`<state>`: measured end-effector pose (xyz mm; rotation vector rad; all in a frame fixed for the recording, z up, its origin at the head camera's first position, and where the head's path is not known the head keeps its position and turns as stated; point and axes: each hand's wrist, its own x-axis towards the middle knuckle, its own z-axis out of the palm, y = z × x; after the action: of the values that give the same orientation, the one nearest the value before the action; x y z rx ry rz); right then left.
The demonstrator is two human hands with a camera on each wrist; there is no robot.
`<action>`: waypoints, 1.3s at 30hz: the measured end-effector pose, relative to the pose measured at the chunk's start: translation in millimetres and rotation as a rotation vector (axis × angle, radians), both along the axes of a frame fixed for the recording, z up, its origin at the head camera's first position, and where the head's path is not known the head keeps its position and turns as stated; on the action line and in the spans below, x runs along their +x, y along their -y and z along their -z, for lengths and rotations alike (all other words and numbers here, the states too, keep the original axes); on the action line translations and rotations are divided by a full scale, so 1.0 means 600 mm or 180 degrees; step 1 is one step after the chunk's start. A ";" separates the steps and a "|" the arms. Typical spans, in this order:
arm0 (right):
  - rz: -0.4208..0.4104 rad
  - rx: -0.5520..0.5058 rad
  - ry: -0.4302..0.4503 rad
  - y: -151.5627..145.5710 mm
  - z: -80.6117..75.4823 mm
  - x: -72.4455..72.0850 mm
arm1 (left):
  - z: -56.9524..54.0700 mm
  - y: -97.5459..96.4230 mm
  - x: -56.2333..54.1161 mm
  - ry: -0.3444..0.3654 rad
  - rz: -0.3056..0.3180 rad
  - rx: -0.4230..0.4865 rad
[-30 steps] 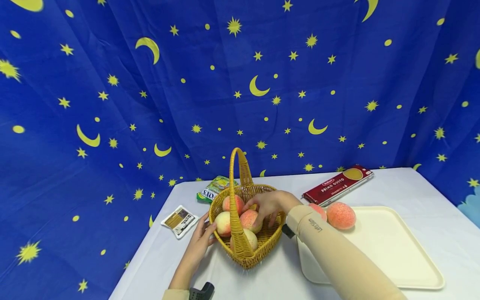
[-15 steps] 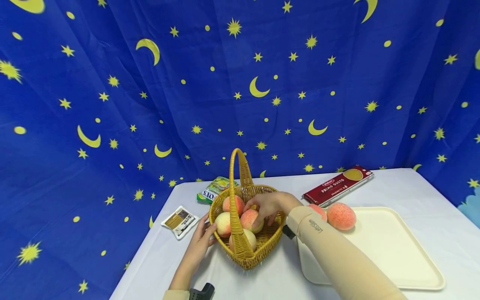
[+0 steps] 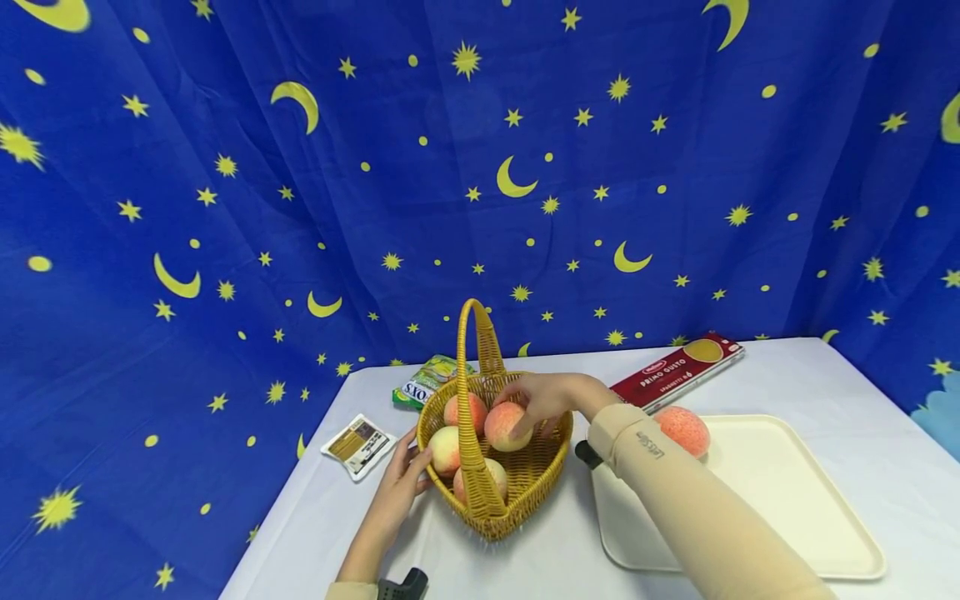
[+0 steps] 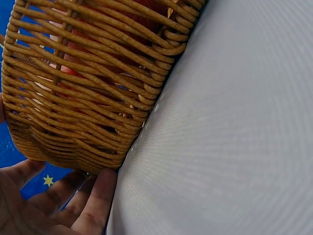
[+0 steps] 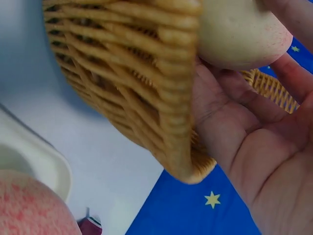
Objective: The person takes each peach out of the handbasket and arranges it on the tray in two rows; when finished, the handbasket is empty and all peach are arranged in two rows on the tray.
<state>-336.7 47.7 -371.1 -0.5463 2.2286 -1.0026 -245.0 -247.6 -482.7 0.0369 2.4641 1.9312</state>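
Observation:
A heart-shaped wicker basket (image 3: pixel 551 471) with a tall arched handle holds several peaches. My right hand (image 3: pixel 553 395) reaches in over its right rim and grips a red and cream peach (image 3: pixel 504 427). The right wrist view shows this peach's pale side (image 5: pixel 242 34) between thumb and fingers, level with the rim. Under and left of it lie a red peach (image 3: pixel 474 410), a cream peach (image 3: pixel 444 452) and another (image 3: pixel 493 475) partly behind the handle. My left hand (image 3: pixel 393 483) rests against the basket's left side, its extended fingers (image 4: pixel 100 196) touching the outer weave low down.
Right of the basket stands a cream tray (image 3: pixel 780 500) with a red peach (image 3: pixel 684 432) in its far left corner. A red spaghetti pack (image 3: pixel 678 372) lies behind it. A green packet (image 3: pixel 427 379) and a small pouch (image 3: pixel 360 446) lie at the left.
The peach in my right hand has risen and shifted slightly away from me inside the basket. The cream peach near the handle has rolled a little left. My left hand has stayed put.

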 end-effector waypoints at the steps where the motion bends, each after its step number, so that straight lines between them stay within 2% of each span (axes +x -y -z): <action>1: -0.0017 -0.0017 0.0001 -0.002 -0.002 0.000 | 0.000 0.000 0.000 -0.0003 -0.0001 -0.0005; 8: -0.0128 -0.0089 -0.0138 -0.019 -0.014 -0.007 | 0.002 0.001 0.000 0.0008 -0.0014 -0.0006; 21: -0.0104 -0.0182 -0.0499 -0.069 -0.030 -0.006 | 0.001 0.001 0.001 -0.0026 0.0043 0.0020; 28: -0.0188 -0.0241 -0.0702 -0.109 -0.040 -0.004 | 0.000 0.001 0.001 -0.0023 0.0066 0.0025; 35: -0.0060 -0.0267 -0.0829 -0.156 -0.049 0.005 | 0.001 0.001 0.000 -0.0027 0.0059 0.0018; 39: -0.0074 -0.0294 -0.1021 -0.185 -0.052 0.011 | 0.002 0.002 0.000 -0.0039 0.0064 0.0017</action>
<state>-330.1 158.8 -339.6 -0.8220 2.4548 -1.0718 -244.7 -248.5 -483.6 0.0738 2.4562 1.9357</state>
